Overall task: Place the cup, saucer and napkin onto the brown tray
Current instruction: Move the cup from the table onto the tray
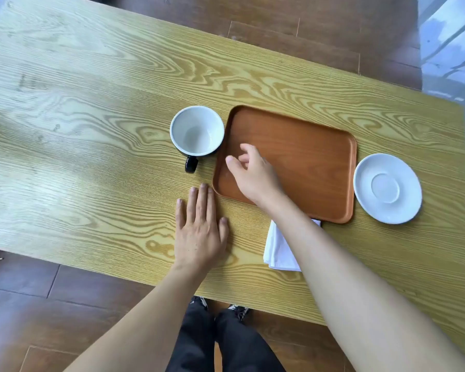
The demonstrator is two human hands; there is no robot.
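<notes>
Wood-grain table point(91, 116), person standing at its near edge. Brown tray point(306, 157) sits bare; nothing loaded yet.

Cup point(197, 131): white inside, dark outside, upright, just beside the tray's left short edge, possibly touching it. Handle points toward the person.

Saucer point(387, 188): white, on the table just off the tray's right short edge, apart from it.

Napkin point(279, 248): white, folded, at the tray's near edge, partly hidden under the right forearm; whether a corner tucks under the tray I cannot tell.

Right hand point(253, 174) hovers over the tray's left end, fingers loosely curled, thumb apart, holding nothing. Left hand point(200, 229) lies flat on the table, fingers spread and empty, near the tray's near-left corner.

Key relation: the cup lies to the left of the right fingertips and a little farther away, close by; its handle sits between the two hands. The right hand looks the likelier to take the cup first. The saucer is well apart from both.
</notes>
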